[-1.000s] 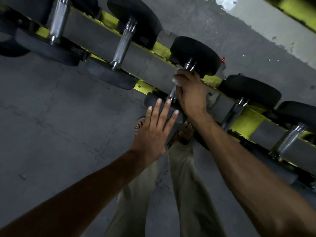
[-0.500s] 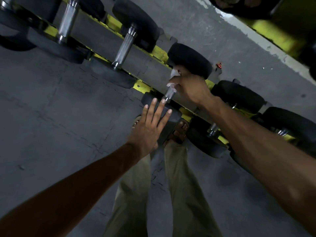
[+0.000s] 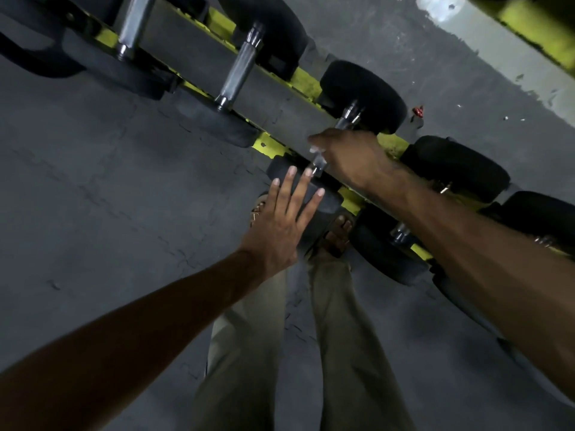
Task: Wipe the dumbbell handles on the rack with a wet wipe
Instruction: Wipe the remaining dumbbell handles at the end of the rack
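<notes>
A yellow and grey rack [image 3: 270, 144] runs diagonally across the view and carries several black dumbbells with chrome handles. My right hand [image 3: 351, 157] is wrapped around the chrome handle [image 3: 348, 118] of the middle dumbbell, and a white wet wipe [image 3: 313, 149] peeks out at its fingertips. My left hand [image 3: 280, 225] lies flat, fingers spread, on that dumbbell's near black head [image 3: 326, 206]. Most of the handle and wipe is hidden under my right hand.
More dumbbells sit to the left, one with a bare chrome handle [image 3: 239, 70], and others to the right [image 3: 457, 166]. Grey floor mats [image 3: 109, 197] lie below. My legs and sandalled feet [image 3: 339, 231] stand just under the rack. A small red object [image 3: 418, 112] lies behind it.
My right hand has slid down along the handle toward the near head, the wipe with it. My left hand stays flat on the head. The camera view shifted slightly.
</notes>
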### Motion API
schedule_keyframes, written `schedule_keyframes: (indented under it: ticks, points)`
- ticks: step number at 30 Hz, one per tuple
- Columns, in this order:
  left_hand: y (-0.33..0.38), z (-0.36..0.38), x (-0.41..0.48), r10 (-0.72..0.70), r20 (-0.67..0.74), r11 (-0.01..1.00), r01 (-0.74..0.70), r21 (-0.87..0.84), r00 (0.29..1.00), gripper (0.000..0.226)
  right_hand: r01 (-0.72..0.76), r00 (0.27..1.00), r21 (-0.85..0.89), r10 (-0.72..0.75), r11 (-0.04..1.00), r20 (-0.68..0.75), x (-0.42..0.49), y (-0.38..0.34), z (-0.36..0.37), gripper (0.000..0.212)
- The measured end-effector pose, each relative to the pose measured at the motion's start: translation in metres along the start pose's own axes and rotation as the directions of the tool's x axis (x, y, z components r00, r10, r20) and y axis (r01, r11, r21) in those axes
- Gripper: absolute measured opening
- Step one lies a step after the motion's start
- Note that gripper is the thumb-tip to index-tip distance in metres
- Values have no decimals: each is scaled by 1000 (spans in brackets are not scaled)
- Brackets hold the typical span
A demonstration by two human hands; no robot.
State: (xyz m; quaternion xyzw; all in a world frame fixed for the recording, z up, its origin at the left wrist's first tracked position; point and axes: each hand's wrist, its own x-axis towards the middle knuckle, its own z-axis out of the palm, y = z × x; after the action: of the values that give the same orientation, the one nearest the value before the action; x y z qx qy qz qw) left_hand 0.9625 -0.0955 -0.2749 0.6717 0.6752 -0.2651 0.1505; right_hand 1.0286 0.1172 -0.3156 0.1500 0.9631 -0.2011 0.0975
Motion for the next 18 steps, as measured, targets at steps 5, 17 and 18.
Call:
schedule_keyframes:
  ticks: [5, 17, 18]
  points:
    - [-5, 2, 0, 35, -20, 999, -36, -6, 999, 128, 98, 990, 40, -102, 994, 100, 2, -21, 11, 18]
    - [-36, 11, 2, 227, -93, 971, -232, -50, 969, 124, -143, 989, 52, 145, 988, -24, -9, -22, 9, 30]
    - [-41, 12, 3, 258, -91, 964, -263, -48, 962, 125, -166, 985, 39, 168, 985, -46, -9, -22, 9, 24]
